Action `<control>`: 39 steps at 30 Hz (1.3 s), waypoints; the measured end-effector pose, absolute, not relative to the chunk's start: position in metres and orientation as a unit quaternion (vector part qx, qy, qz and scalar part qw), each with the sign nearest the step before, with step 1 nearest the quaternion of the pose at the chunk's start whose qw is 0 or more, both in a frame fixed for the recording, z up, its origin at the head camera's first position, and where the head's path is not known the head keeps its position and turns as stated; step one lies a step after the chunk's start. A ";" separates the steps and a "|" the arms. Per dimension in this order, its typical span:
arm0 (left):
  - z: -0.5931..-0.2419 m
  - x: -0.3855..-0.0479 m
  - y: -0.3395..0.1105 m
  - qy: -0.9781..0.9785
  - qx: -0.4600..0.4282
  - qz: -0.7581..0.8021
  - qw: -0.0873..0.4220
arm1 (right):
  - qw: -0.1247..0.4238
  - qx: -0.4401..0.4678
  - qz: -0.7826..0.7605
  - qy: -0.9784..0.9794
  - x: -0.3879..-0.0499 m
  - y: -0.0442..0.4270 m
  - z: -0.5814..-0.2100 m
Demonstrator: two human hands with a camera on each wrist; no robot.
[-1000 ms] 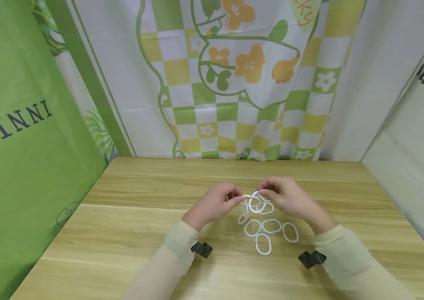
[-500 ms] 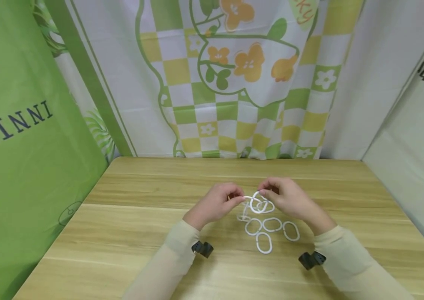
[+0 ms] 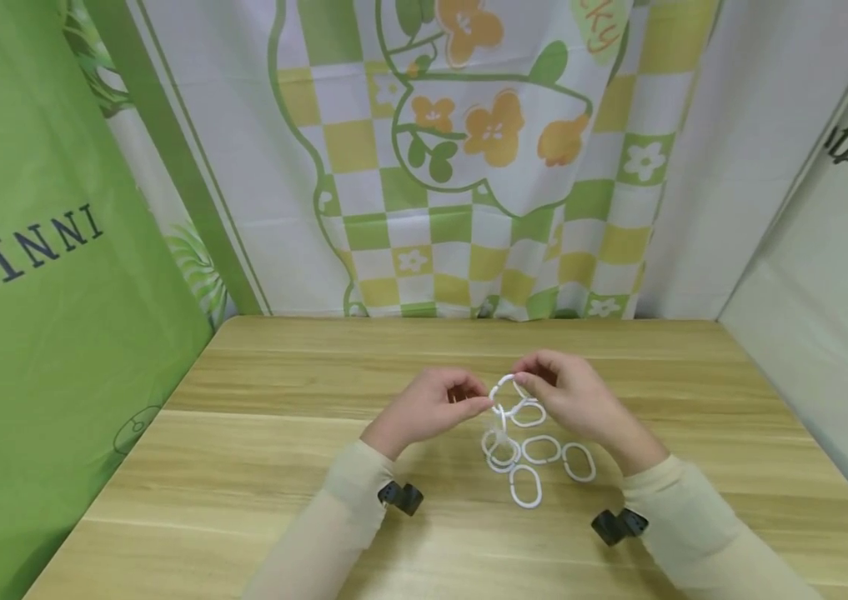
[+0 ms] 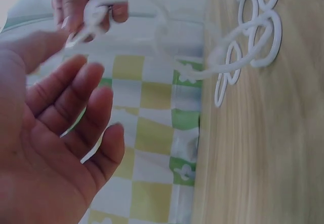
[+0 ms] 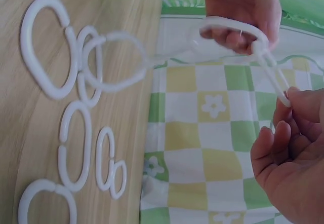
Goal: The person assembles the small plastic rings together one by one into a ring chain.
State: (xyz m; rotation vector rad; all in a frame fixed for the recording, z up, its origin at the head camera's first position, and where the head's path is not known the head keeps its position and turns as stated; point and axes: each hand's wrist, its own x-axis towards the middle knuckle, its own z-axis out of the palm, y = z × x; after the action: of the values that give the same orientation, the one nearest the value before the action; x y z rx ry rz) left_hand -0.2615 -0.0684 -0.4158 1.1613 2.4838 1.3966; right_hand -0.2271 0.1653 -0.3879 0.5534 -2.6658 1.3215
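Several white oval split rings, like plastic shower-curtain rings, are in play. My right hand (image 3: 569,396) pinches one ring (image 5: 273,74) between thumb and fingertips, raised above the table. Linked to it, a second ring (image 5: 233,24) passes in front of the left fingers. From there a blurred chain hangs to a lower ring (image 5: 114,62) just over the table. My left hand (image 3: 431,408) is close beside the raised rings; its thumb (image 4: 43,46) and fingers look spread and loosely bent. Whether its fingertips touch a ring is hard to tell.
Loose rings lie below the hands on the wooden table (image 3: 281,500), including a right one (image 3: 579,462), a middle one (image 3: 541,450) and a front one (image 3: 524,486). A checked curtain (image 3: 491,233) hangs behind; a green cloth (image 3: 41,333) borders the left side.
The hanging chain has slipped from under my left fingertips and swung right and down, over the loose rings. My right hand still pinches its ring; both hands have barely moved.
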 end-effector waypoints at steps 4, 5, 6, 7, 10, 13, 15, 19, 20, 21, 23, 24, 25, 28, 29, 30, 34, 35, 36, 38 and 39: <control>-0.416 -0.258 -0.066 0.809 0.355 0.467 0.041 | 0.065 0.189 0.453 -0.869 -0.223 0.162 -0.385; -0.415 -0.257 -0.067 0.810 0.349 0.469 0.041 | 0.065 0.191 0.458 -0.866 -0.222 0.162 -0.384; -0.415 -0.257 -0.067 0.811 0.344 0.471 0.040 | 0.065 0.193 0.461 -0.864 -0.222 0.161 -0.383; -0.414 -0.257 -0.068 0.812 0.340 0.472 0.038 | 0.065 0.194 0.464 -0.862 -0.221 0.161 -0.382; -0.411 -0.259 -0.070 0.816 0.334 0.472 0.026 | 0.058 0.196 0.466 -0.861 -0.223 0.164 -0.383; -0.408 -0.262 -0.075 0.815 0.333 0.473 0.017 | 0.048 0.189 0.461 -0.866 -0.228 0.170 -0.390; -0.406 -0.263 -0.080 0.821 0.329 0.468 0.004 | 0.036 0.179 0.454 -0.872 -0.233 0.177 -0.398; -0.402 -0.267 -0.091 0.825 0.312 0.470 -0.025 | 0.002 0.163 0.414 -0.895 -0.247 0.192 -0.419; -0.400 -0.267 -0.094 0.825 0.308 0.473 -0.031 | -0.008 0.162 0.396 -0.904 -0.250 0.196 -0.424; -0.399 -0.268 -0.096 0.822 0.306 0.479 -0.035 | -0.019 0.160 0.380 -0.911 -0.253 0.199 -0.428; -0.397 -0.270 -0.101 0.818 0.300 0.490 -0.039 | -0.034 0.156 0.350 -0.923 -0.258 0.204 -0.436; -0.395 -0.270 -0.103 0.817 0.297 0.494 -0.041 | -0.040 0.150 0.338 -0.928 -0.260 0.206 -0.439; -0.395 -0.271 -0.105 0.815 0.295 0.496 -0.043 | -0.047 0.143 0.330 -0.932 -0.262 0.207 -0.441; -0.394 -0.272 -0.107 0.819 0.289 0.493 -0.046 | -0.063 0.119 0.312 -0.941 -0.265 0.208 -0.446; -0.394 -0.272 -0.107 0.821 0.288 0.491 -0.046 | -0.066 0.113 0.303 -0.944 -0.266 0.208 -0.447; -0.395 -0.273 -0.107 0.823 0.289 0.488 -0.045 | -0.069 0.107 0.294 -0.947 -0.267 0.208 -0.447; -0.402 -0.278 -0.108 0.830 0.290 0.476 -0.035 | -0.078 0.104 0.263 -0.956 -0.273 0.204 -0.451; -0.404 -0.279 -0.108 0.832 0.289 0.473 -0.030 | -0.081 0.105 0.262 -0.956 -0.275 0.203 -0.452; -0.406 -0.280 -0.107 0.833 0.289 0.471 -0.027 | -0.084 0.105 0.262 -0.956 -0.276 0.202 -0.452; -0.410 -0.282 -0.106 0.838 0.289 0.463 -0.019 | -0.090 0.111 0.264 -0.954 -0.277 0.201 -0.453; -0.411 -0.282 -0.105 0.840 0.289 0.458 -0.016 | -0.093 0.114 0.265 -0.953 -0.277 0.200 -0.454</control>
State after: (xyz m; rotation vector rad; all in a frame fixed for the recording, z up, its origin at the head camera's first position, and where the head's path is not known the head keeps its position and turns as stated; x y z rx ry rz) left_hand -0.2821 -0.1047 -0.4108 0.9179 2.6664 1.4539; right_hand -0.2773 0.2002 -0.4537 0.3804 -3.1851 0.8864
